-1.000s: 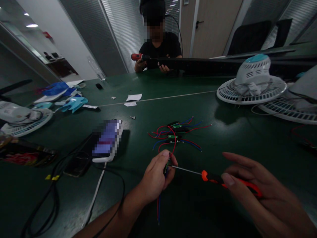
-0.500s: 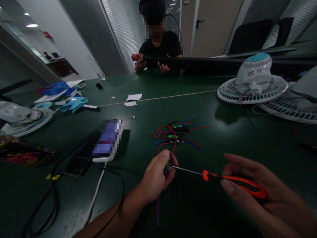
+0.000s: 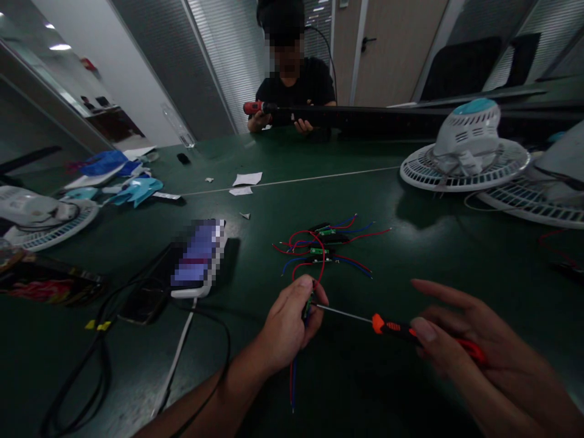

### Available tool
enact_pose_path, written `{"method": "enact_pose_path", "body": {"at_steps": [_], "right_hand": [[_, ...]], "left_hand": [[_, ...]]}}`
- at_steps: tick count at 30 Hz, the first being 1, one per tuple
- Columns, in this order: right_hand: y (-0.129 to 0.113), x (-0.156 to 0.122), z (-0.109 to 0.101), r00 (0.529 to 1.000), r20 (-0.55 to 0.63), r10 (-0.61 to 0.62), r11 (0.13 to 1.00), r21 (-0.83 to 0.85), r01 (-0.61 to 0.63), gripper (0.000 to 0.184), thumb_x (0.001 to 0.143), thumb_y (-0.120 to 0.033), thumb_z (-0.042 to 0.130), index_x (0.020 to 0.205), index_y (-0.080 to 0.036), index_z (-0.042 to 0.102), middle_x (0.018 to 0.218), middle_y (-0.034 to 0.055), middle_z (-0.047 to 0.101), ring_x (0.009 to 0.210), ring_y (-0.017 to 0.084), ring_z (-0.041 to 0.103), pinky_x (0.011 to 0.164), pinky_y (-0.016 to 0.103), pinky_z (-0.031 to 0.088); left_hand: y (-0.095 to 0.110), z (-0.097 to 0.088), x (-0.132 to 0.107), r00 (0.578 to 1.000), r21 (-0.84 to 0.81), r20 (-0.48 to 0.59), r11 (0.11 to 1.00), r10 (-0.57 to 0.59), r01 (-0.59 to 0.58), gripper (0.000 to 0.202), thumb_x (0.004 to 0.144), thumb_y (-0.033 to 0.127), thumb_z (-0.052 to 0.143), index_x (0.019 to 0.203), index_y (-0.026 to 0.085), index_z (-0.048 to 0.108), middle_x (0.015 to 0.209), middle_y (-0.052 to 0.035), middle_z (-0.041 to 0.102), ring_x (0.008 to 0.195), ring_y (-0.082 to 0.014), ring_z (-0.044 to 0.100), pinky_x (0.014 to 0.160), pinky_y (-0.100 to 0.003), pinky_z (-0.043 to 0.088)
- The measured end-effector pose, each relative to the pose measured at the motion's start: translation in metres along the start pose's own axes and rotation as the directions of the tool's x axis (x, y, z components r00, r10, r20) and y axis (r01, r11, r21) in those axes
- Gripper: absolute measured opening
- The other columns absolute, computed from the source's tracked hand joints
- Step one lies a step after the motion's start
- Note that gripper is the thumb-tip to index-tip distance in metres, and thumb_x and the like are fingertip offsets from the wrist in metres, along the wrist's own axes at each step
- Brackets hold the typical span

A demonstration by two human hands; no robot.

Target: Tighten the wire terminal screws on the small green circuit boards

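Pinched in my left hand (image 3: 287, 322) is a small green circuit board (image 3: 307, 307) with red and blue wires; my fingers cover much of it. My right hand (image 3: 474, 347) grips the orange and black handle of a screwdriver (image 3: 396, 329), thumb on top and index finger held out straight. The screwdriver's thin shaft points left, and its tip meets the board at my left fingertips. Just beyond my left hand, several similar circuit boards (image 3: 322, 250) with red and blue leads lie in a loose group on the green table (image 3: 365, 389).
To the left are a phone (image 3: 196, 255) on a white cable, a dark phone (image 3: 143, 301) and black cords. White fans (image 3: 465, 161) lie face down at the right. Paper scraps (image 3: 247, 179) lie farther back. Across the table, a person holds a red power drill (image 3: 253, 107) against a long black bar.
My right thumb has rolled up over the screwdriver handle, and the handle has turned slightly. My left hand and the board stay in place.
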State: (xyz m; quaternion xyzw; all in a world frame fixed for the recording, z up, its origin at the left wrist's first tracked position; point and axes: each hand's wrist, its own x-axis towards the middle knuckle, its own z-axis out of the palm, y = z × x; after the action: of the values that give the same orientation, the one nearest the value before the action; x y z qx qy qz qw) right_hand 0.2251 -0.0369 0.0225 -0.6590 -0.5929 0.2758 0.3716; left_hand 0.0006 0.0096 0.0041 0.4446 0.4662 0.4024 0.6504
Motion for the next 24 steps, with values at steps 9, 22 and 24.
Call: {"method": "enact_pose_path", "body": {"at_steps": [9, 22, 24], "right_hand": [[0.008, -0.003, -0.002, 0.999, -0.039, 0.007, 0.998, -0.063, -0.009, 0.048, 0.087, -0.059, 0.059, 0.123, -0.028, 0.064, 0.089, 0.0043, 0.076, 0.077, 0.024, 0.074, 0.058, 0.028, 0.060], [0.005, -0.002, -0.002, 0.986, 0.082, 0.148, 0.982, 0.106, -0.156, 0.053, 0.092, -0.064, 0.047, 0.122, -0.028, 0.071, 0.064, 0.0016, 0.070, 0.052, 0.019, 0.066, 0.043, 0.026, 0.054], [0.003, 0.001, -0.002, 0.977, 0.102, 0.185, 0.978, 0.081, -0.193, 0.057, 0.092, -0.067, 0.044, 0.120, -0.027, 0.072, 0.052, -0.0005, 0.064, 0.041, 0.018, 0.061, 0.035, 0.026, 0.049]], "left_hand": [[0.001, 0.001, 0.000, 1.000, -0.011, 0.002, 1.000, -0.012, 0.012, 0.045, 0.093, 0.057, 0.039, 0.081, 0.018, 0.055, 0.037, 0.0102, 0.035, 0.031, -0.0073, 0.025, 0.035, -0.019, 0.019], [0.000, 0.000, 0.000, 1.000, -0.003, -0.015, 1.000, -0.022, 0.022, 0.046, 0.093, 0.059, 0.040, 0.080, 0.018, 0.056, 0.037, 0.0098, 0.036, 0.032, -0.0076, 0.026, 0.035, -0.019, 0.019], [-0.001, 0.000, 0.000, 1.000, -0.007, -0.012, 1.000, -0.011, 0.011, 0.045, 0.094, 0.057, 0.038, 0.081, 0.018, 0.056, 0.037, 0.0100, 0.036, 0.031, -0.0074, 0.025, 0.035, -0.019, 0.019]]}}
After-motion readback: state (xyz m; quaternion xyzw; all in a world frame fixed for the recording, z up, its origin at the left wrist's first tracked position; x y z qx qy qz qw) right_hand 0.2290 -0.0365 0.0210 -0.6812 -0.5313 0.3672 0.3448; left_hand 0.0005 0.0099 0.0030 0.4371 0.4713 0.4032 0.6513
